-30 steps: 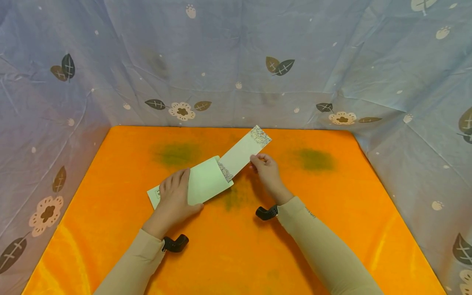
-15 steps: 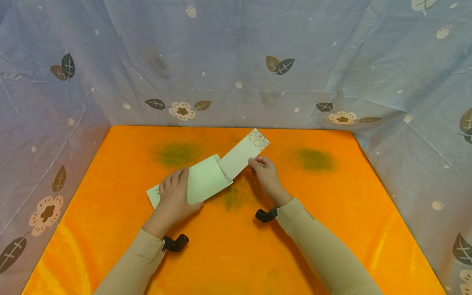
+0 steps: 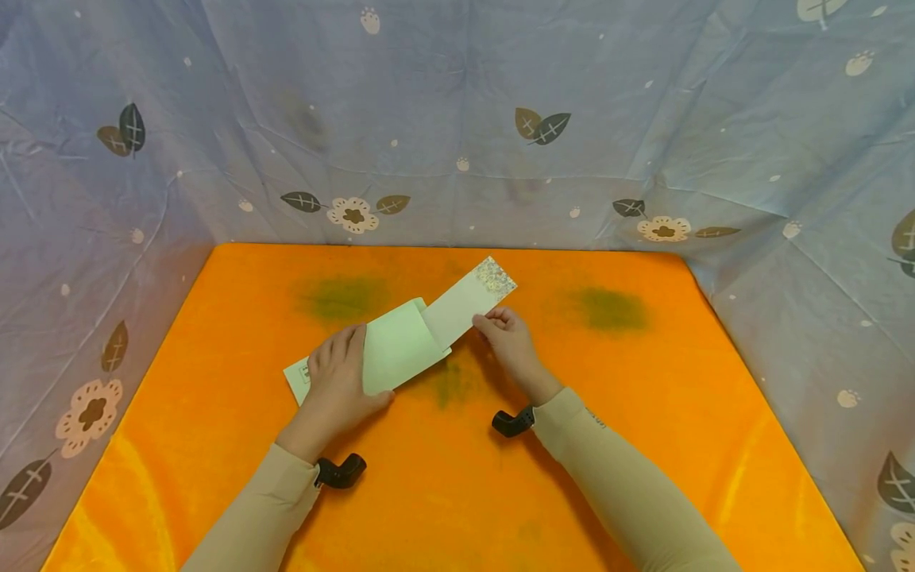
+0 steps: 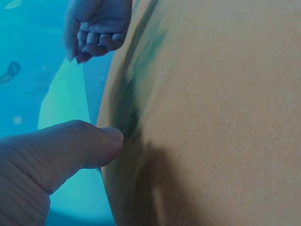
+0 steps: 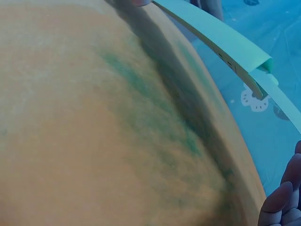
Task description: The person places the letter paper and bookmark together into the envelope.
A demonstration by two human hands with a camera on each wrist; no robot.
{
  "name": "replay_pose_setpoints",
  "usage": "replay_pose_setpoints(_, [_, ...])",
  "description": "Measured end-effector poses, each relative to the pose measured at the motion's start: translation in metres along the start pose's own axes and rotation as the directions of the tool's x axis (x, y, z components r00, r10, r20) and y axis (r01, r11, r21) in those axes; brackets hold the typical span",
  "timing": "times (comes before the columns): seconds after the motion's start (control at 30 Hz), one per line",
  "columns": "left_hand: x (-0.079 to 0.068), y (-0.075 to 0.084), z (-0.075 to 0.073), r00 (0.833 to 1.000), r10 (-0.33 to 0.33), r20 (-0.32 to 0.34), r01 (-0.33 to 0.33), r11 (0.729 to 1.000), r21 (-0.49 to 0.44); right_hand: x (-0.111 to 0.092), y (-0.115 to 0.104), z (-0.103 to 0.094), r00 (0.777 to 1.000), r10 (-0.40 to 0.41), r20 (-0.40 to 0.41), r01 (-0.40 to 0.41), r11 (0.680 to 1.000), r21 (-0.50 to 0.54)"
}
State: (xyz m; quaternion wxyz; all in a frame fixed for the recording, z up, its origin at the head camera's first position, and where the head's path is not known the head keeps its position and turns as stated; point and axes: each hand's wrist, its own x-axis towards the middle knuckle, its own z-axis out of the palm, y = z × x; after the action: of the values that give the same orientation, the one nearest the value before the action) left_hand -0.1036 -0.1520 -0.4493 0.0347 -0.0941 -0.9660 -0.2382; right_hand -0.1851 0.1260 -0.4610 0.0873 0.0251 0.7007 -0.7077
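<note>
In the head view a pale green envelope (image 3: 400,353) lies slantwise, its open end toward the upper right. My left hand (image 3: 337,387) grips it across the lower-left part, fingers over its far edge and thumb at the near edge. A white card (image 3: 461,308) with a lacy patterned end sticks out of the envelope's mouth; its inner part is hidden inside. Thumb and fingers of my right hand (image 3: 511,343) pinch the card's near edge. In the right wrist view the envelope's mouth (image 5: 256,59) gapes around the card (image 5: 282,96).
An orange cloth-covered table (image 3: 443,492) with darker greenish patches (image 3: 611,310) spreads beneath both hands. Blue-grey curtains (image 3: 457,95) with leaf and flower prints enclose its back and sides. A black wrist device (image 3: 341,472) juts from each sleeve.
The right hand has moved down and left with the card, which has slid deeper into the envelope. Its inner lacy band is now hidden. The left hand has stayed nearly still.
</note>
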Motion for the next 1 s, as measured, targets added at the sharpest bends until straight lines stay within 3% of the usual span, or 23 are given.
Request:
replay_pose_setpoints(0.6, [0.001, 0.000, 0.000, 0.998, 0.024, -0.050, -0.024, 1.000, -0.003, -0.003, 0.008, 0.006, 0.998, -0.006, 0.068, 0.009, 0.999, -0.039])
replay_pose_setpoints(1.0, [0.000, -0.002, 0.000, 0.998, 0.030, -0.046, -0.030, 1.000, 0.000, 0.000, -0.001, -0.008, 0.996, -0.061, -0.059, 0.064, 0.997, 0.043])
